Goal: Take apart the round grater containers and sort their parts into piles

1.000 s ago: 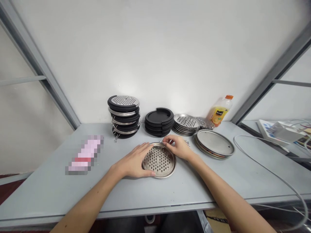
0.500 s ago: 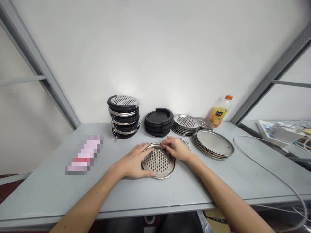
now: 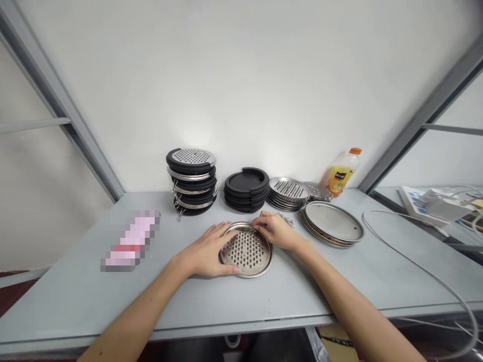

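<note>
A round metal grater disc (image 3: 247,251) with rows of raised holes lies flat on the grey table, directly in front of me. My left hand (image 3: 211,251) grips its left side, with the thumb on the near rim and the fingers at the far rim. At the far right rim, the fingers of my right hand (image 3: 275,230) are pinched together. Whatever they may hold is hidden or too small to make out. Just behind that hand lies a small heap of thin metal clips or rings (image 3: 287,220), partly covered by it.
At the back stand a tall stack of black rings with grater discs (image 3: 191,181), black round holders (image 3: 247,190), more grater discs (image 3: 289,191) and an orange-capped bottle (image 3: 341,173). Flat round plates (image 3: 332,223) sit to the right, near a white cable (image 3: 411,259). A blurred pink object (image 3: 132,239) lies left.
My right hand has shifted very slightly to the right at the disc's far rim, still pinched. My left hand and the disc look unmoved.
</note>
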Action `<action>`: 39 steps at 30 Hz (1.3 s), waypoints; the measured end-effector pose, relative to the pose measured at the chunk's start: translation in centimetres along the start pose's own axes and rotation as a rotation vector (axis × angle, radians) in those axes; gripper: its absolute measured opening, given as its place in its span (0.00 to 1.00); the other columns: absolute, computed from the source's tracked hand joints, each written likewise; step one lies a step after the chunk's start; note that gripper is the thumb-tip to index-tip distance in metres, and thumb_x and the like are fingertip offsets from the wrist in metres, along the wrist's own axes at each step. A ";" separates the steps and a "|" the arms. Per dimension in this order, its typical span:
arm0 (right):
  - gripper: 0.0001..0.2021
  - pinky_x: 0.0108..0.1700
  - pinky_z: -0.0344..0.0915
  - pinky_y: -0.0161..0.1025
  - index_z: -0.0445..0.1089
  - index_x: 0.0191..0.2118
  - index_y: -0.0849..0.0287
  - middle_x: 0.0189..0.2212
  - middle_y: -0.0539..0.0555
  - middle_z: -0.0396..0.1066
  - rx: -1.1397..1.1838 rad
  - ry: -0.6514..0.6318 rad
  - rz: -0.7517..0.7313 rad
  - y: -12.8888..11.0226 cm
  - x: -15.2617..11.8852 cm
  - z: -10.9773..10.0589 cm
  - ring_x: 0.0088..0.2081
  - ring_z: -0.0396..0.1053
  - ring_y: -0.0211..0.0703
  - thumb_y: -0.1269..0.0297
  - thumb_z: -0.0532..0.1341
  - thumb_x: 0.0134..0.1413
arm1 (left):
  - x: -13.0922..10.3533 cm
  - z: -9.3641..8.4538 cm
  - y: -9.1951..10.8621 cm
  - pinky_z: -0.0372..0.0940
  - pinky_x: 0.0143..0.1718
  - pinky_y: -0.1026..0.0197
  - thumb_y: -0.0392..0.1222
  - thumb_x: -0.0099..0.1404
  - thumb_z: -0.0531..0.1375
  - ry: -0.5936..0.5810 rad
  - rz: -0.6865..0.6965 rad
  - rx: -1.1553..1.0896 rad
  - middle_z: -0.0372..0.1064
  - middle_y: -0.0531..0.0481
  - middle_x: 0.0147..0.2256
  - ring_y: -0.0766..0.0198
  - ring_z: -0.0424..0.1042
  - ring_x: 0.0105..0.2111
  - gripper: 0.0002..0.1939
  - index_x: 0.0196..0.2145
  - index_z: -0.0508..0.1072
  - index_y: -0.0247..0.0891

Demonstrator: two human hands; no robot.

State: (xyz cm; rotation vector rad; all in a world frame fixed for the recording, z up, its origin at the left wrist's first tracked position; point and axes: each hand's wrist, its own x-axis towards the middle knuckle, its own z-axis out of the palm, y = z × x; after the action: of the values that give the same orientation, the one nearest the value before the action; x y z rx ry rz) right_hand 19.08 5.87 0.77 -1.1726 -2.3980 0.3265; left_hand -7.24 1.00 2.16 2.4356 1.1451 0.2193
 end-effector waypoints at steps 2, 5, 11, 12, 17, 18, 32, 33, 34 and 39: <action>0.09 0.37 0.60 0.35 0.73 0.37 0.57 0.32 0.52 0.67 -0.003 -0.003 0.003 0.1 0.0 0.0 0.32 0.66 0.39 0.71 0.55 0.59 | 0.0 0.0 0.0 0.44 0.65 0.42 0.69 0.53 0.60 0.005 0.008 0.003 0.35 0.45 0.69 0.44 0.37 0.67 0.50 0.66 0.48 0.48; 0.09 0.38 0.61 0.35 0.73 0.37 0.57 0.33 0.53 0.68 0.004 -0.006 0.007 0.2 0.0 0.0 0.33 0.67 0.39 0.70 0.55 0.60 | 0.0 0.0 0.0 0.44 0.65 0.43 0.69 0.53 0.60 0.000 -0.002 0.012 0.35 0.45 0.69 0.44 0.37 0.67 0.50 0.66 0.48 0.48; 0.10 0.39 0.62 0.36 0.72 0.38 0.58 0.35 0.54 0.68 0.018 -0.015 0.001 0.2 0.1 0.2 0.35 0.67 0.40 0.68 0.53 0.62 | 0.0 -0.1 0.0 0.44 0.65 0.43 0.69 0.53 0.59 -0.003 -0.010 0.017 0.34 0.45 0.69 0.44 0.37 0.67 0.50 0.66 0.49 0.47; 0.10 0.40 0.62 0.36 0.71 0.39 0.58 0.35 0.54 0.68 0.019 -0.015 0.003 0.2 0.1 0.3 0.35 0.67 0.40 0.68 0.53 0.62 | 0.0 -0.1 0.0 0.44 0.66 0.44 0.70 0.53 0.59 -0.006 -0.009 0.020 0.34 0.46 0.69 0.44 0.37 0.67 0.50 0.66 0.49 0.47; 0.09 0.40 0.62 0.36 0.71 0.38 0.58 0.35 0.54 0.68 0.013 -0.007 0.008 0.4 0.2 0.6 0.36 0.67 0.40 0.68 0.53 0.62 | 0.0 -0.1 -0.1 0.43 0.66 0.44 0.70 0.53 0.59 -0.009 0.003 0.030 0.35 0.47 0.69 0.44 0.38 0.67 0.49 0.66 0.49 0.48; 0.09 0.40 0.62 0.36 0.71 0.38 0.58 0.35 0.54 0.68 0.009 -0.006 0.011 0.4 0.2 0.6 0.36 0.67 0.40 0.68 0.54 0.62 | 0.0 -0.1 -0.1 0.43 0.66 0.44 0.70 0.53 0.59 -0.006 0.008 0.030 0.36 0.46 0.69 0.44 0.38 0.67 0.49 0.66 0.50 0.48; 0.10 0.35 0.59 0.35 0.74 0.36 0.58 0.30 0.53 0.66 -0.182 0.025 0.006 -0.3 -0.2 1.2 0.33 0.65 0.40 0.67 0.55 0.62 | 0.0 -0.1 0.1 0.44 0.65 0.43 0.69 0.54 0.59 0.002 0.020 0.000 0.37 0.45 0.68 0.43 0.38 0.67 0.48 0.66 0.50 0.48; 0.10 0.36 0.59 0.35 0.74 0.36 0.58 0.30 0.53 0.66 -0.177 0.025 0.015 -0.4 -0.2 1.2 0.33 0.66 0.40 0.67 0.55 0.62 | 0.0 -0.1 0.1 0.44 0.65 0.42 0.70 0.54 0.59 -0.001 0.012 0.000 0.37 0.45 0.68 0.43 0.38 0.67 0.48 0.66 0.50 0.48; 0.09 0.36 0.59 0.35 0.73 0.36 0.58 0.31 0.53 0.66 -0.172 0.025 0.023 -0.4 -0.2 1.3 0.34 0.66 0.40 0.68 0.55 0.61 | 0.0 -0.1 0.1 0.44 0.65 0.42 0.70 0.53 0.59 -0.001 0.004 -0.001 0.36 0.45 0.69 0.42 0.38 0.67 0.48 0.66 0.50 0.48; 0.08 0.39 0.60 0.35 0.71 0.35 0.60 0.31 0.54 0.66 -0.147 0.045 0.042 -0.5 -0.1 1.5 0.36 0.66 0.41 0.70 0.55 0.61 | -0.1 0.0 -0.1 0.46 0.64 0.42 0.70 0.52 0.60 0.005 -0.005 -0.005 0.37 0.45 0.68 0.42 0.39 0.67 0.49 0.66 0.50 0.49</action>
State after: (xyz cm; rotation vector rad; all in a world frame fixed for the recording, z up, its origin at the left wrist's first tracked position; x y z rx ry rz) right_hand 18.09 5.44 -0.33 -1.2820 -2.3948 0.1372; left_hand -7.36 1.02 2.11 2.4287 1.1515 0.2261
